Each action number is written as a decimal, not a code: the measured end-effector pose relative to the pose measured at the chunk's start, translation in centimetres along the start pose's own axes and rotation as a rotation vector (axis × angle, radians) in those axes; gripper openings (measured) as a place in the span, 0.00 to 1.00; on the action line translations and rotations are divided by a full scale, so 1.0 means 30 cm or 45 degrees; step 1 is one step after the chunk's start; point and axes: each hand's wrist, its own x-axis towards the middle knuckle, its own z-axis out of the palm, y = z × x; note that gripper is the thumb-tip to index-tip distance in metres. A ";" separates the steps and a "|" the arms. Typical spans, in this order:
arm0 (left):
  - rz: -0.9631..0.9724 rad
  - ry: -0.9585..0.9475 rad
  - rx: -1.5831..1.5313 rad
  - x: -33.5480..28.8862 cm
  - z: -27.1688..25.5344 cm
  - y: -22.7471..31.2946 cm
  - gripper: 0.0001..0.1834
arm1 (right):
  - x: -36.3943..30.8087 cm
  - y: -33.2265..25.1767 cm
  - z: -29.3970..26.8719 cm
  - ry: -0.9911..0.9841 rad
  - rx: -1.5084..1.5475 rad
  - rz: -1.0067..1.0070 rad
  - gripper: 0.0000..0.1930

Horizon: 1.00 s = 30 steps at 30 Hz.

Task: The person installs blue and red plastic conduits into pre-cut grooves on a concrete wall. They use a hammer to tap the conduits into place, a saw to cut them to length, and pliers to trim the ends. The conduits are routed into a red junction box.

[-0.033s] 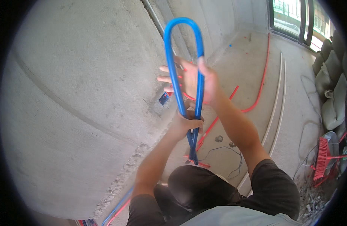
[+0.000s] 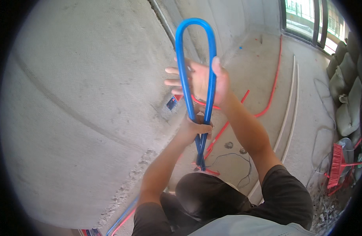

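A blue plastic pipe (image 2: 195, 21) is bent into a long teardrop loop, its round end pointing away from me and its two ends crossing near my knees. My left hand (image 2: 194, 128) is closed around both strands just above the crossing. Behind the loop, my right hand (image 2: 204, 82) is spread with the palm toward me. Its fingers reach past the left strand, and its thumb lies along the right strand.
Red pipe (image 2: 274, 86) runs along the concrete floor, with two white pipes (image 2: 290, 106) beside it. A blue electrical box (image 2: 172, 103) sits in the wall at left. Sacks (image 2: 348, 106) and a red broom (image 2: 335, 165) stand at right. Thin wire (image 2: 250, 169) lies near my knees.
The far end of the blue loop has swung slightly to the right. My right thumb has shifted a little with it; my left hand has stayed in place.
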 end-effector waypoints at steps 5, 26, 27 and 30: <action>-0.070 -0.025 0.119 -0.018 -0.014 0.053 0.25 | 0.027 -0.016 0.002 -0.284 -0.041 0.073 0.59; -0.009 0.444 0.698 -0.160 0.043 0.076 0.12 | -0.092 0.166 0.105 0.048 -0.101 0.135 0.14; -0.029 0.441 0.721 -0.158 0.042 0.074 0.12 | -0.093 0.166 0.104 0.045 -0.139 0.133 0.14; 0.038 0.435 0.657 -0.172 0.055 0.084 0.12 | -0.095 0.169 0.107 0.037 -0.217 0.124 0.14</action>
